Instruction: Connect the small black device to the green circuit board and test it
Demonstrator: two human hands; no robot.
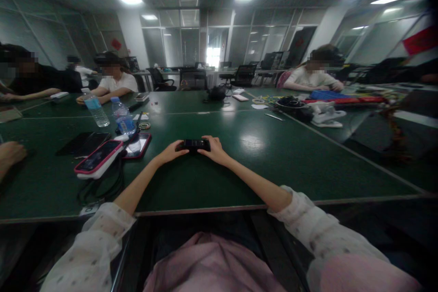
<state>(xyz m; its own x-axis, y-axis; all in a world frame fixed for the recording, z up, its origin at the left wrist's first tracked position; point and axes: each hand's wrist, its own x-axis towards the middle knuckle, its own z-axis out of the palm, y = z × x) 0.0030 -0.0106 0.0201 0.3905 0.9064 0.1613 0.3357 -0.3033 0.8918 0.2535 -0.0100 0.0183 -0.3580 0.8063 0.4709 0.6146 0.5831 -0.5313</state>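
Note:
A small black phone-like device [193, 144] is held sideways between my two hands, just above or resting on the green table [191, 182]. My left hand [173, 152] is closed on its left end, and my right hand [215, 149] grips its right end. Its screen faces me and shows some dim content too small to read. To the left of my hands, a pink-framed phone [99, 157] lies on a white object, with black cables beside it. Another phone with a red edge [138, 146] lies close behind it.
Two water bottles [96, 108] [123, 116] stand at the left behind the phones. A roll of tape [144, 126] lies near them. White items [326, 115] and a black bundle sit at the right. Several people sit around the table; one person's hand [12, 153] rests at the left edge.

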